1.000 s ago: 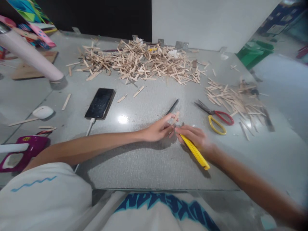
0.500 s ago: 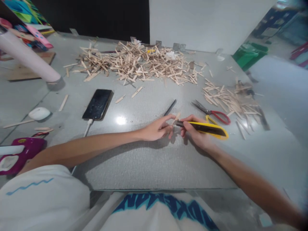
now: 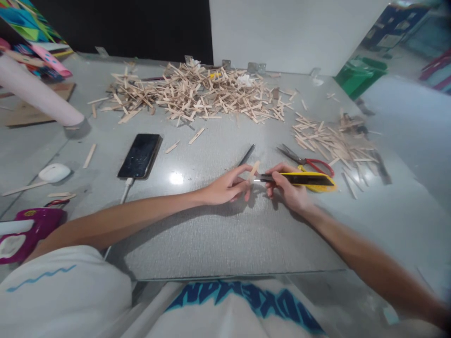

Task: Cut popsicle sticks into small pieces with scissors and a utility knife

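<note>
Between the fingertips of my left hand (image 3: 230, 186) is a short piece of wooden craft stick (image 3: 254, 169), tilted upward. My right hand (image 3: 287, 188) is wrapped round a yellow and black utility knife (image 3: 308, 179), its blade pointing left at the stick. Blade and stick are close together; whether they touch I cannot tell. Just beyond my left hand lies a thin dark pen-like tool (image 3: 247, 155). Scissors (image 3: 306, 160) with red and yellow handles lie behind the knife, which partly covers them.
A wide heap of cut wooden sticks (image 3: 200, 94) spreads along the back, with a smaller pile (image 3: 331, 138) at right. A phone (image 3: 140, 156) on a white cable lies left of centre. Further left are a white mouse (image 3: 54, 173), a purple device (image 3: 33, 230) and a pale tube (image 3: 38, 91).
The knife has turned to lie more level, and its blade shows more clearly beside the stick. Both hands remain close together. The whole view has shifted slightly.
</note>
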`<state>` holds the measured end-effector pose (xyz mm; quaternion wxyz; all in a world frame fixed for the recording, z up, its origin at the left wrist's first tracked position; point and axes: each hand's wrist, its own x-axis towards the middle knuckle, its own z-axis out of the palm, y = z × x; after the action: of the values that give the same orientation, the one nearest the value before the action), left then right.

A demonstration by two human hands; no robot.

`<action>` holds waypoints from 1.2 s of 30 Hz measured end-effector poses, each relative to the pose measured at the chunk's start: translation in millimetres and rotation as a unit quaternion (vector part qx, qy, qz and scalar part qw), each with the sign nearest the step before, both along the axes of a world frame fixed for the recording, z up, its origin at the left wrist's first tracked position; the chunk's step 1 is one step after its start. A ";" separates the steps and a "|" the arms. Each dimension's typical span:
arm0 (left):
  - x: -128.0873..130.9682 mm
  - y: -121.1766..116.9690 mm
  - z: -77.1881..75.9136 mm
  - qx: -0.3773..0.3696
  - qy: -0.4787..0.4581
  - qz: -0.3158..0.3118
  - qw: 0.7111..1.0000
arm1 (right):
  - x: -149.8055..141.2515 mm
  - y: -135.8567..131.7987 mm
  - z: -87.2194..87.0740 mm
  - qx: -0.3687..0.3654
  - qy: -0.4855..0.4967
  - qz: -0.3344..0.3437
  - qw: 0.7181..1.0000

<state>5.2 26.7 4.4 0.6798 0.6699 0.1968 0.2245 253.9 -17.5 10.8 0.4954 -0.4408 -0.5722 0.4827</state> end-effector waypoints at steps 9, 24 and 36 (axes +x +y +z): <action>6.2 2.1 -2.3 -0.101 -0.036 0.098 0.989 | 20.8 5.5 5.6 0.295 -0.329 -0.033 0.896; -4.3 10.4 30.1 -0.056 -0.005 0.121 0.991 | 134.1 53.4 -1.0 -0.006 -0.662 -0.203 0.721; -31.7 16.7 106.5 0.121 0.064 0.165 0.977 | 107.4 30.5 10.6 -0.047 -0.662 -0.138 0.735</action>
<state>-26.5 43.4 110.9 0.5332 0.7184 0.3188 0.3128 361.3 13.0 21.5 0.0314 -0.7461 -0.6647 0.0220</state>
